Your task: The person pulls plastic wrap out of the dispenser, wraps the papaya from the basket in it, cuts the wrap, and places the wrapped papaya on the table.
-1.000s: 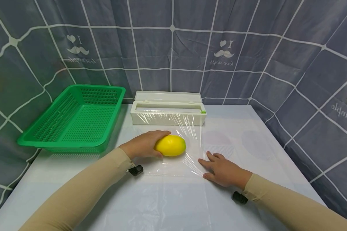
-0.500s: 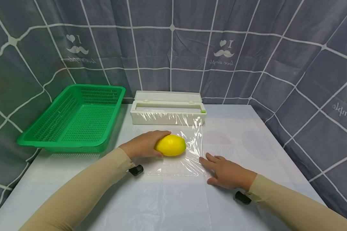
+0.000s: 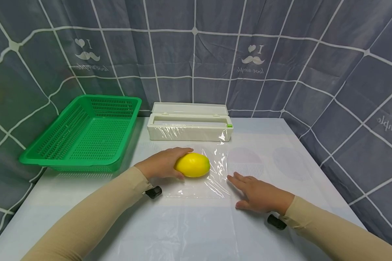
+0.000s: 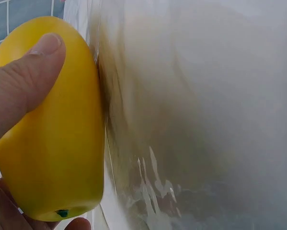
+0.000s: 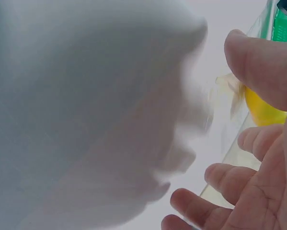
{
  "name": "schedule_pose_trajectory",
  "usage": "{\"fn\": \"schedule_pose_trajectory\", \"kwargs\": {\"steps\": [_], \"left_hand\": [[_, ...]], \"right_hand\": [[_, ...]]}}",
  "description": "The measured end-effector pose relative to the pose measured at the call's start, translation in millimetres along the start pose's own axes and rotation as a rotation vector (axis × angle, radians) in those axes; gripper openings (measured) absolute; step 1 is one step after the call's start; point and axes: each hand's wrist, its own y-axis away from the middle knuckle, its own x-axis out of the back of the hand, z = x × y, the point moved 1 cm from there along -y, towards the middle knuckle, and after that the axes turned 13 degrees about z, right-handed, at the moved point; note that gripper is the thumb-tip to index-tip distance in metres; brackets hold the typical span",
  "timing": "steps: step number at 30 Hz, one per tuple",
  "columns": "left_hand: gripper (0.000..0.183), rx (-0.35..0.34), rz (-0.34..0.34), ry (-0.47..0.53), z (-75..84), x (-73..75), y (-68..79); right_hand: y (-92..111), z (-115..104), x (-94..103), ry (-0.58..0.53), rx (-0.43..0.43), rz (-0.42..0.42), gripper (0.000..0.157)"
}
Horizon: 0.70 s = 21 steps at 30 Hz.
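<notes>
A smooth yellow mango-like fruit [image 3: 192,165], faintly green at its right end, lies on a sheet of clear cling film [image 3: 217,170] in the middle of the table. My left hand [image 3: 164,162] grips it from the left; in the left wrist view the thumb [image 4: 40,67] lies across the fruit and fingertips show beneath. The film runs from a white cling film dispenser [image 3: 189,133], its lid raised, toward the front. My right hand [image 3: 256,192] is at the film's right edge, fingers spread and holding nothing; the right wrist view shows its palm and loosely bent fingers.
At the back left stands a green plastic basket [image 3: 94,136] with nothing in it. A white cover [image 3: 196,232] spreads over the table. A grey checked curtain [image 3: 215,54] hangs behind and along both sides.
My right hand has shifted slightly right, off the film's corner, and the film's pulled creases have relaxed. The left hand and the mango-like fruit stay in place.
</notes>
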Motion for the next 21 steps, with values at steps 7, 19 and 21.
{"fn": "schedule_pose_trajectory", "kwargs": {"steps": [7, 19, 21], "left_hand": [[0.101, 0.010, -0.007, -0.018, -0.7, 0.3, 0.6], [0.099, 0.016, -0.015, -0.045, -1.8, -0.1, 2.9], [0.099, 0.024, -0.020, -0.051, -2.5, 0.0, 3.1]], "right_hand": [[-3.8, -1.8, -1.0, 0.037, 0.062, 0.067, 0.081], [-7.8, -4.3, -2.3, 0.055, 0.090, 0.104, 0.072], [-8.3, -3.7, -3.1, 0.055, 0.102, 0.111, 0.070]]}}
